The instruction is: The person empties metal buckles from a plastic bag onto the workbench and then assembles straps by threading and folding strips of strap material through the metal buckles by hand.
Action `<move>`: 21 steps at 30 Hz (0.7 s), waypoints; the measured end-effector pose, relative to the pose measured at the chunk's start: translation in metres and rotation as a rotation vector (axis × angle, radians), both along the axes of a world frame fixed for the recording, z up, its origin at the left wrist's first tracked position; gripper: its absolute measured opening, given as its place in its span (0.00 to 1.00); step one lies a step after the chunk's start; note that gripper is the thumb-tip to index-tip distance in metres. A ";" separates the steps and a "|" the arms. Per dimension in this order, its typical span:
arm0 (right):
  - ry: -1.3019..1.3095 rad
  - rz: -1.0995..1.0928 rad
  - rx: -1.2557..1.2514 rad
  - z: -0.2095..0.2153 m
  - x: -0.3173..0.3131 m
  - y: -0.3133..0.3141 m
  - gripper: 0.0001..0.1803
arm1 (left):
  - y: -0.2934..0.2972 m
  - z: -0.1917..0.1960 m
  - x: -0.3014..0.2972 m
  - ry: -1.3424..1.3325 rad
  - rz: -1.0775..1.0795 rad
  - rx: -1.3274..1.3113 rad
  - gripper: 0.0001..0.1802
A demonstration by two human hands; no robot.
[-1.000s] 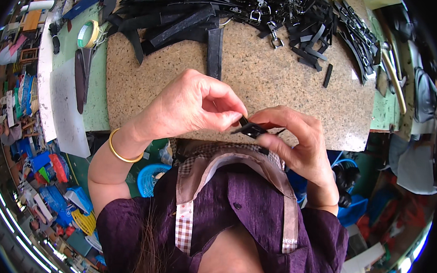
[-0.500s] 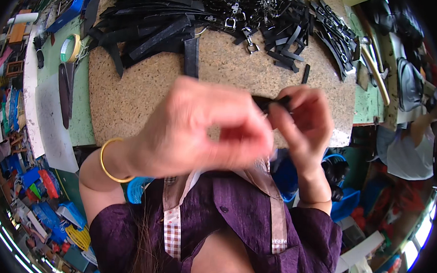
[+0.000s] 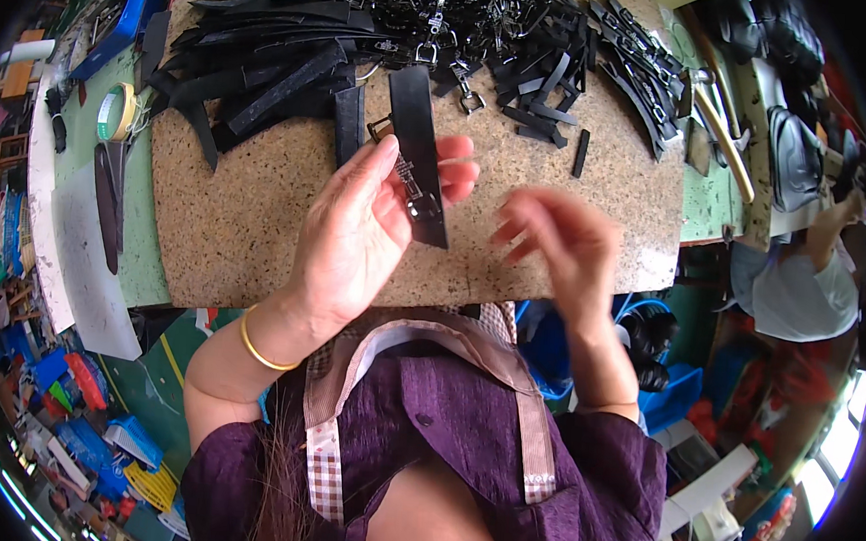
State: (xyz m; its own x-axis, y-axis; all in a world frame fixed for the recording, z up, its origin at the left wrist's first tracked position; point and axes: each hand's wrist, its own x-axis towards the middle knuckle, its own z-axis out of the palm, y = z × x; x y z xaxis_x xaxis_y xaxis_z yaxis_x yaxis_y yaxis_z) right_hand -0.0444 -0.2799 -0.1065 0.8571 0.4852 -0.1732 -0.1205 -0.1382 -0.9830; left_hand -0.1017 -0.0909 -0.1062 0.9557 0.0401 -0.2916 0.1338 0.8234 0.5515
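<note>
My left hand (image 3: 361, 231) is closed around a black leather strip (image 3: 416, 136), which stands nearly upright above the tabletop. A silver metal buckle fitting (image 3: 410, 185) lies along the strip in the same grip, between thumb and fingers. Off to the right, my right hand (image 3: 559, 239) hovers over the near part of the table, apart from the strip. Motion blurs its fingers; they are bent, and whether anything is between them does not show. Long black strips (image 3: 295, 93) are heaped at the far left, beside a pile of metal buckles (image 3: 448, 19).
The speckled stone slab (image 3: 519, 157) carries short black strips (image 3: 553, 89) and finished buckle straps (image 3: 643, 75). Tape rolls (image 3: 115, 112) and a dark pointed piece (image 3: 108, 201) lie left. A hammer (image 3: 724, 135) and another person's arm (image 3: 827, 235) are at right.
My hands have moved apart and lowered from in front of the chest. The black strip and fitting now show in my left hand; my right hand has moved away from it.
</note>
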 end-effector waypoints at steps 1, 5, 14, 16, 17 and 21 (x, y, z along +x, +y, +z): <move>-0.400 -0.130 -0.270 -0.005 0.020 -0.010 0.06 | 0.003 0.000 -0.003 -0.001 0.004 -0.001 0.26; -0.862 0.046 -0.997 0.007 0.068 -0.018 0.10 | 0.001 -0.003 -0.010 0.049 -0.131 0.087 0.24; -1.101 0.370 -1.439 0.011 0.086 -0.022 0.04 | 0.001 -0.009 -0.019 -0.055 -0.273 0.580 0.19; -1.019 0.258 -1.035 0.015 0.081 -0.018 0.04 | 0.002 -0.010 -0.021 -0.065 -0.245 0.630 0.18; -0.903 0.149 -0.645 0.020 0.075 -0.015 0.05 | 0.003 -0.010 -0.021 -0.054 -0.264 0.641 0.18; -0.769 0.284 -0.003 0.032 0.016 0.002 0.07 | 0.005 -0.007 -0.019 -0.098 -0.343 0.731 0.17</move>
